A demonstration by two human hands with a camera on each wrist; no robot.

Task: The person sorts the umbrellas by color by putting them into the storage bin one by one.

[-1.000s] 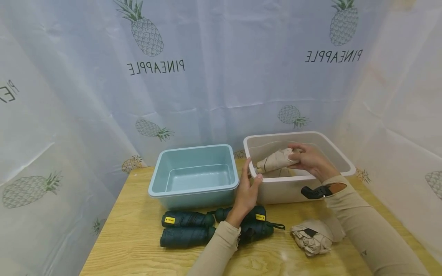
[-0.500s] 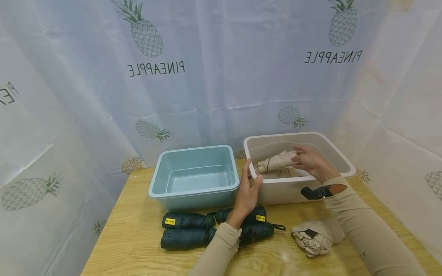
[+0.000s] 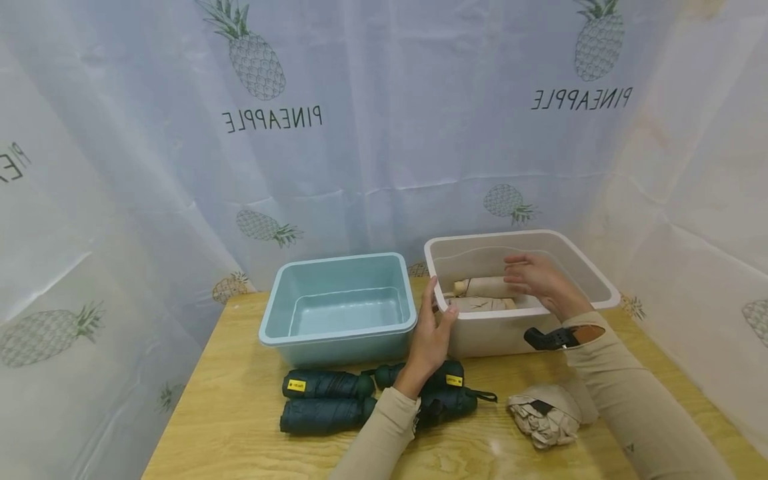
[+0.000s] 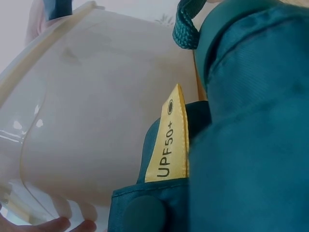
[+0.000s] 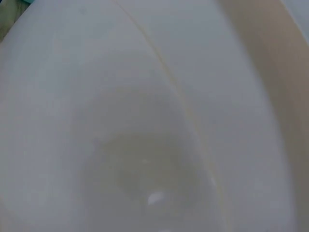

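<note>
My left hand (image 3: 429,340) rests against the near left corner of the white bin (image 3: 540,337), thumb at the front rim and fingers along the side. In the left wrist view, its fingertips (image 4: 58,224) touch the bin's outer wall. My right hand (image 3: 537,280) hovers inside the bin with fingers extended, holding nothing. Below it lie two beige folded umbrellas, an upper one (image 3: 483,287) and a nearer one (image 3: 480,305), partly hidden by the rim and the hand. Only the bin's pale surface fills the right wrist view.
A light blue bin (image 3: 342,331) stands left of the white one. Several dark green folded umbrellas (image 3: 324,415) lie before the bins, partly under my left forearm. One beige umbrella (image 3: 549,417), bunched up, lies on the wooden table (image 3: 222,413) near my right sleeve.
The beige umbrella my right hand held has been let go and now lies lower in the white bin. The right hand's fingers have straightened above it. My left hand stays put.
</note>
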